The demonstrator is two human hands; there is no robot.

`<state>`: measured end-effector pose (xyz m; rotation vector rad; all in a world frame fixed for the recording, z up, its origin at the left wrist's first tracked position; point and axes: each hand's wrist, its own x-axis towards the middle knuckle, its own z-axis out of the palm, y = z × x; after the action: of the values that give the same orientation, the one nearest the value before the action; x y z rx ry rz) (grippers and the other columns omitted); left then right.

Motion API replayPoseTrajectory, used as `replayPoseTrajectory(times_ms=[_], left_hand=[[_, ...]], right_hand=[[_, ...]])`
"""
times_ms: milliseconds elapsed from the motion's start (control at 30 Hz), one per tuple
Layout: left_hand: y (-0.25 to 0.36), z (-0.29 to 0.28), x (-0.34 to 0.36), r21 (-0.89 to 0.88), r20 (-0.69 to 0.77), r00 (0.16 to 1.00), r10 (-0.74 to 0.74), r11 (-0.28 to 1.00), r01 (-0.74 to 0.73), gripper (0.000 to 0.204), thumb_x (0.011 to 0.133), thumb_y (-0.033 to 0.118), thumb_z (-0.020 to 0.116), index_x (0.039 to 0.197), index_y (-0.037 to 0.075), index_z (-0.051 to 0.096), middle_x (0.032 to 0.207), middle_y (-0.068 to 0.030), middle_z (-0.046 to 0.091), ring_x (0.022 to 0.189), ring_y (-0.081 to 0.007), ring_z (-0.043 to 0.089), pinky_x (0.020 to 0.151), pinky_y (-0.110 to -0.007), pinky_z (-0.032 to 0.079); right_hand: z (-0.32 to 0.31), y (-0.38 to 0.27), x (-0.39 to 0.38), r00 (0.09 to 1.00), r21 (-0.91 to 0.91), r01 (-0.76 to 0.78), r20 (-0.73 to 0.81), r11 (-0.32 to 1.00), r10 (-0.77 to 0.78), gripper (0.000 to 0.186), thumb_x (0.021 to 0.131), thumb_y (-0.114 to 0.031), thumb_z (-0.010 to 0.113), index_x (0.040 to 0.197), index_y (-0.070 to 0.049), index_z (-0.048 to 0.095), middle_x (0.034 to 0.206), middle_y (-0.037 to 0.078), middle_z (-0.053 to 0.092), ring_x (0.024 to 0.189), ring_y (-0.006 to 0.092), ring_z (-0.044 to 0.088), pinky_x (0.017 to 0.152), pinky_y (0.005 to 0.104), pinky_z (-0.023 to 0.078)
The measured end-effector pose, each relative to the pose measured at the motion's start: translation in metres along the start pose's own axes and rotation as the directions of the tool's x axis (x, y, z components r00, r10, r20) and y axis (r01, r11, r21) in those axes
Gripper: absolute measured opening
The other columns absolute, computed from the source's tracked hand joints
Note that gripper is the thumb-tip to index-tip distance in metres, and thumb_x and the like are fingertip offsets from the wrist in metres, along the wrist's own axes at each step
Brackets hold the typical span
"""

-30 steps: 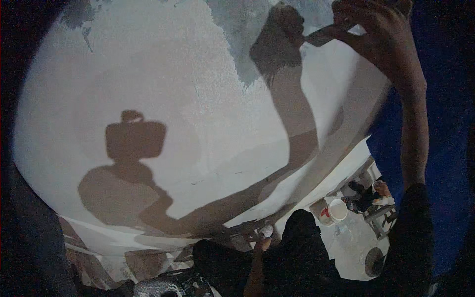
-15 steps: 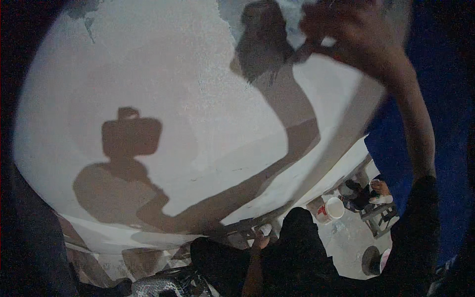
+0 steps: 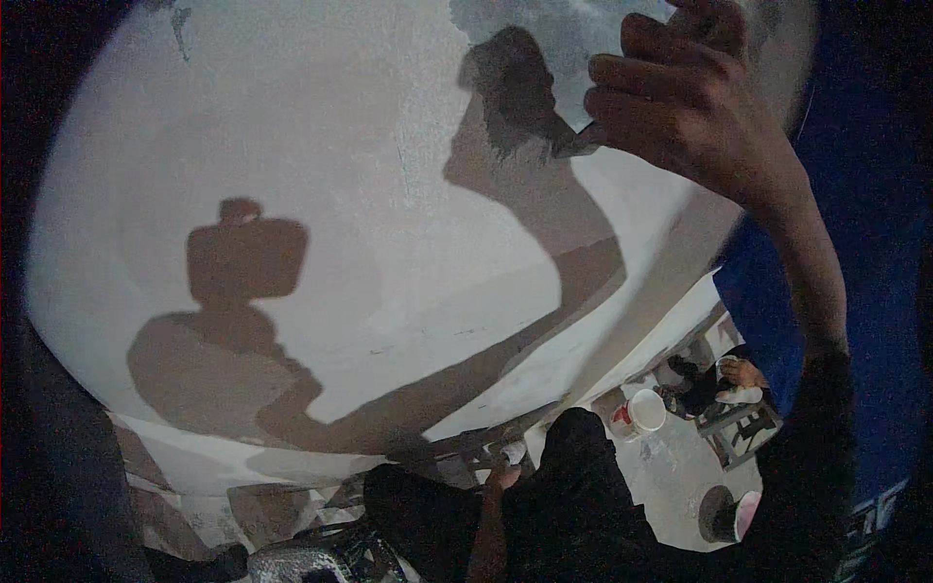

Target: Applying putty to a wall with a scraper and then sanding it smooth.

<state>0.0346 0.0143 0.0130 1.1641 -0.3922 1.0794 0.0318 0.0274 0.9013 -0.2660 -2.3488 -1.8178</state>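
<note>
My right hand is raised at the upper right, close in front of a pale wall. Its fingers are curled in. A thin dark edge shows below them, but I cannot make out what they hold. Around the hand, the wall carries a darker grey, patchy area. Low in the middle, my left hand is beside my dark-clothed knee. A small white object shows at its closed fingers, too small to name. The shadows of my head and right arm fall across the wall.
To the lower right, a white bucket stands on the floor near a wooden stool. Another person's hand shows there. A pink-and-white container is farther down. A blue surface fills the right side.
My right hand has moved slightly down and is less blurred. Its shadow has shifted on the wall. My left hand stays low by the knee.
</note>
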Motion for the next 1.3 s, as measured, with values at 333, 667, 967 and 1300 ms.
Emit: replayPoseTrajectory(times_ms=[333, 667, 967, 1300], left_hand=[[-0.039, -0.002, -0.007, -0.186, -0.442, 0.828, 0.345, 0.868, -0.461, 0.038, 0.1, 0.042, 0.044, 0.111, 0.01, 0.062, 0.091, -0.0004, 0.054, 0.079, -0.0047, 0.048, 0.076, -0.03, 0.042], [-0.039, -0.024, 0.02, -0.062, -0.259, 0.854, 0.45, 0.875, -0.48, 0.037, 0.098, 0.041, 0.048, 0.114, 0.009, 0.058, 0.095, -0.0058, 0.057, 0.088, -0.0139, 0.052, 0.082, -0.036, 0.042], [0.057, -0.045, 0.021, 0.342, -0.362, 0.766, 0.531, 0.84, -0.42, 0.039, 0.099, 0.039, 0.047, 0.123, 0.007, 0.05, 0.106, -0.0095, 0.055, 0.095, -0.0185, 0.052, 0.088, -0.038, 0.04], [0.139, -0.023, 0.08, 0.705, -0.438, 0.584, 0.684, 0.664, -0.249, 0.045, 0.1, 0.036, 0.046, 0.133, 0.006, 0.042, 0.117, -0.0136, 0.054, 0.104, -0.0236, 0.052, 0.095, -0.04, 0.038]], right_hand=[[0.036, 0.018, -0.036, 0.978, -0.022, -0.181, -0.106, 0.983, 0.178, 0.027, 0.066, -0.032, 0.08, 0.088, -0.019, 0.07, 0.093, -0.001, 0.065, 0.103, 0.0187, 0.058, 0.099, 0.0466, 0.033], [0.034, 0.01, -0.056, 0.969, -0.111, -0.247, -0.034, 0.963, 0.245, 0.03, 0.065, -0.031, 0.08, 0.093, -0.02, 0.073, 0.111, 0.0, 0.067, 0.112, 0.0219, 0.057, 0.104, 0.0459, 0.033], [0.046, 0.027, -0.05, 0.969, -0.02, -0.191, -0.162, 0.981, 0.185, 0.026, 0.066, -0.029, 0.082, 0.087, -0.018, 0.071, 0.1, 0.0, 0.068, 0.101, 0.0187, 0.062, 0.101, 0.0495, 0.035], [0.064, -0.013, -0.08, 0.819, -0.108, -0.543, -0.284, 0.832, 0.498, 0.024, 0.068, -0.03, 0.081, 0.082, -0.019, 0.065, 0.084, -0.005, 0.066, 0.088, 0.0199, 0.06, 0.086, 0.0463, 0.034]])
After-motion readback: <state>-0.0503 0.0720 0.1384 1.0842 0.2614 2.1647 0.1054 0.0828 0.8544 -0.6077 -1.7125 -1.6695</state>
